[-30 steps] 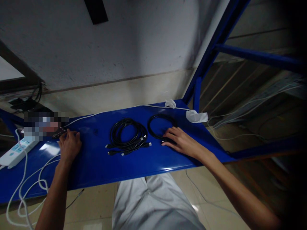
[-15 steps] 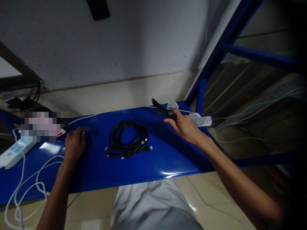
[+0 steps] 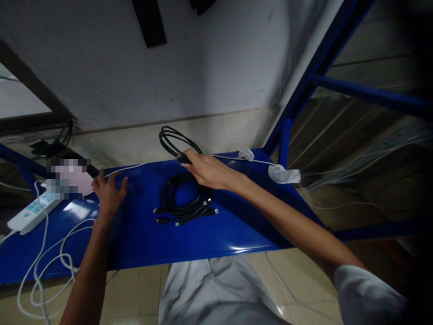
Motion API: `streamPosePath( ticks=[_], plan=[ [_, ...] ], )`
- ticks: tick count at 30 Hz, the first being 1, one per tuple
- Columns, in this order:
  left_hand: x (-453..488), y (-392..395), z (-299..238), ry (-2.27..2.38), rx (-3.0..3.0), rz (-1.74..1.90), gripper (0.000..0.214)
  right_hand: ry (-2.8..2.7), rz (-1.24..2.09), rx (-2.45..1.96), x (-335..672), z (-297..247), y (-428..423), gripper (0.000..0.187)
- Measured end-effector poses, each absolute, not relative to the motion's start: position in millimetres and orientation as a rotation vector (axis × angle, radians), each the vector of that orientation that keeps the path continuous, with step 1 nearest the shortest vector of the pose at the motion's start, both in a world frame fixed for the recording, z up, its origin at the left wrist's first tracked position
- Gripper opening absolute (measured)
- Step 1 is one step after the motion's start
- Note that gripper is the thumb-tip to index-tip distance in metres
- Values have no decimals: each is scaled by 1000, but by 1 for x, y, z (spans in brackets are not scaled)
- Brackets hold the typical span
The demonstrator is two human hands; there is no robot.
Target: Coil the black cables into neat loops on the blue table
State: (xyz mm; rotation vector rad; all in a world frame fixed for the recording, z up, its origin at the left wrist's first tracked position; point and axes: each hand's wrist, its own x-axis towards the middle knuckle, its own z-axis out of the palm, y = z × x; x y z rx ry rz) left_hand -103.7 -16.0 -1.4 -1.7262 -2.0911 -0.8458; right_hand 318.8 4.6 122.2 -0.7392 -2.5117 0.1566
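Observation:
A coiled black cable (image 3: pixel 172 136) is gripped in my right hand (image 3: pixel 208 169), raised over the back part of the blue table (image 3: pixel 142 243). Below it, several more black cables (image 3: pixel 179 210) lie in a round coil on the tabletop, their metal-tipped plugs pointing outward at the front and sides. My left hand (image 3: pixel 110 192) is over the table left of that coil, fingers spread and holding nothing. Its fingertips are close to the blurred-out pinkish item (image 3: pixel 79 176); whether they touch it I cannot tell.
A white power strip (image 3: pixel 35 212) lies at the left, with loops of white cord (image 3: pixel 42 271) hanging over the front edge. Crumpled white wrapping (image 3: pixel 284 174) rests at the right end. Blue frame bars (image 3: pixel 286 140) rise there, and the wall (image 3: pixel 216 81) stands behind.
My right hand has moved left with the black cable, from the right side to above the coil. My left hand has lifted and spread its fingers. The view has shifted slightly.

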Motion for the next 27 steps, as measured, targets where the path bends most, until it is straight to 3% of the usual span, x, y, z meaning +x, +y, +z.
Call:
streamPosePath(
  ticks=[9, 27],
  plan=[
    [-132, -22, 1, -2209, -1524, -862, 59, -2608, -67, -838, 336, 36, 6, 30],
    [-128, -27, -4, -2222, -1563, -850, 51, -2542, -150, -791, 350, 19, 4, 30]
  ],
)
